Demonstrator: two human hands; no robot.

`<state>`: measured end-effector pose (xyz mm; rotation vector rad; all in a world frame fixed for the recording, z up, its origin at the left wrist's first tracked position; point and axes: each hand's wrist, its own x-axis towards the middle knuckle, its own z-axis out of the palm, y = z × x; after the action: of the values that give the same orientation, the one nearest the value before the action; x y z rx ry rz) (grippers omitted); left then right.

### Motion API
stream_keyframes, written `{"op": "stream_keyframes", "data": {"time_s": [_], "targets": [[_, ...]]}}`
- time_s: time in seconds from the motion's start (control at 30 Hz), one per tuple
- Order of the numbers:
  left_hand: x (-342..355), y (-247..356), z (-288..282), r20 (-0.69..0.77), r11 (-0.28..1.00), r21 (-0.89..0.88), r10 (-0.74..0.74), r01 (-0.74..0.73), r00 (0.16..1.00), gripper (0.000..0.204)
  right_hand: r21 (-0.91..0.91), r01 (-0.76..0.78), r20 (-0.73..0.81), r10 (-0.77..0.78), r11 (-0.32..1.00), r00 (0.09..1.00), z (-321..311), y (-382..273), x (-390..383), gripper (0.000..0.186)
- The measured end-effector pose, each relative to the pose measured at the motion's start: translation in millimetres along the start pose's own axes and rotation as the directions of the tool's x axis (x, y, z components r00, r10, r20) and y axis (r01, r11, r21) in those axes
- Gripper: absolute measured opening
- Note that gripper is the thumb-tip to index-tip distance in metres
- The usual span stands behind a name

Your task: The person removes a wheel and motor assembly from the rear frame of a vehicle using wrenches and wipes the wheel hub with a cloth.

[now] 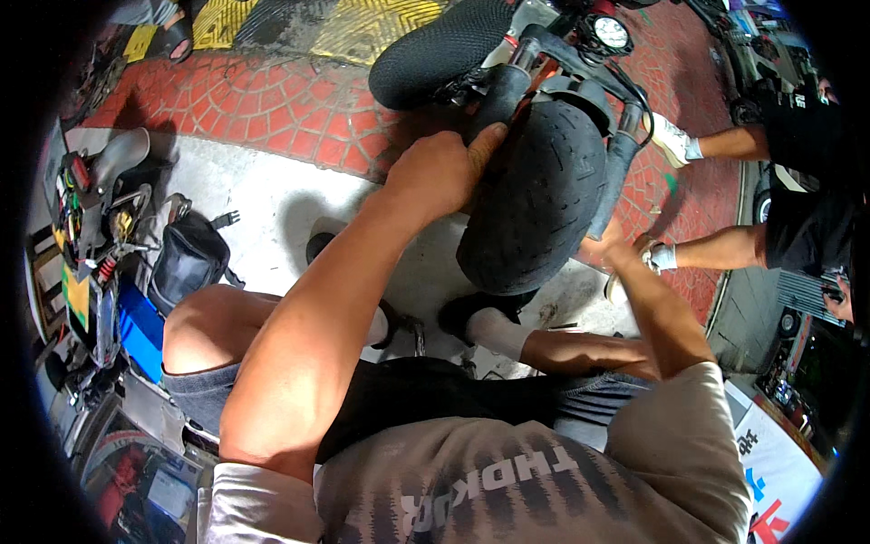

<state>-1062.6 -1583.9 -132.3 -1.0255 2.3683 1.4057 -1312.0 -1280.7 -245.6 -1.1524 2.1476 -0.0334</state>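
Observation:
A black front wheel (535, 199) with a worn, grooved tyre sits between the two legs of a motorbike or scooter fork, tilted toward me. My left hand (444, 172) is closed round the dark left fork leg (501, 98), thumb on top. My right hand (612, 243) is at the lower end of the right fork leg (616, 172), its fingers curled in and partly hidden beside the tyre. Above the wheel are a short black mudguard (580, 95) and the fork clamp (566, 56). A round gauge or lamp (611, 33) shows beyond them.
A black mesh-covered seat (439, 54) lies beyond my left hand. At left are a black bag (188, 258), a blue box (140, 331) and a cluttered rack of tools. Another person's legs (725, 249) stand at right on red paving (272, 109). A yellow-black ramp (362, 27) is at the back.

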Motion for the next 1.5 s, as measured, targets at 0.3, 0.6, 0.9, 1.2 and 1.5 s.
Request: {"op": "stream_keyframes", "data": {"time_s": [0.3,0.6,0.9,1.2,1.5], "targets": [[13.0,-23.4,17.2,-0.113,0.952,0.208,0.251,-0.224,0.961,0.086,-0.443,0.205,0.020,-0.219,0.873,0.976,-239.8,-118.9,-28.0,0.017],[24.0,-13.3,12.2,-0.025,0.994,-0.077,0.078,-0.080,0.997,0.092,0.180,0.001,-0.116,0.020,0.984,0.993,-166.5,-190.4,-161.1,0.038],[-4.1,-31.1,33.1,-0.083,0.721,-0.692,-0.127,0.034,0.988,0.066,0.868,-0.267,0.127,0.332,0.419,0.935,-105.3,-193.4,-181.6,0.061],[-13.2,-47.8,45.9,-0.045,0.660,-0.744,-0.199,0.100,0.979,0.025,0.926,-0.279,0.201,0.292,0.256,0.935,-95.6,-192.1,-186.2,0.046],[13.9,-60.0,64.5,-0.297,0.657,-0.754,-0.340,-0.001,0.892,0.026,0.976,-0.200,0.170,0.273,0.087,0.947,-87.9,-191.2,-184.9,0.046]]}}
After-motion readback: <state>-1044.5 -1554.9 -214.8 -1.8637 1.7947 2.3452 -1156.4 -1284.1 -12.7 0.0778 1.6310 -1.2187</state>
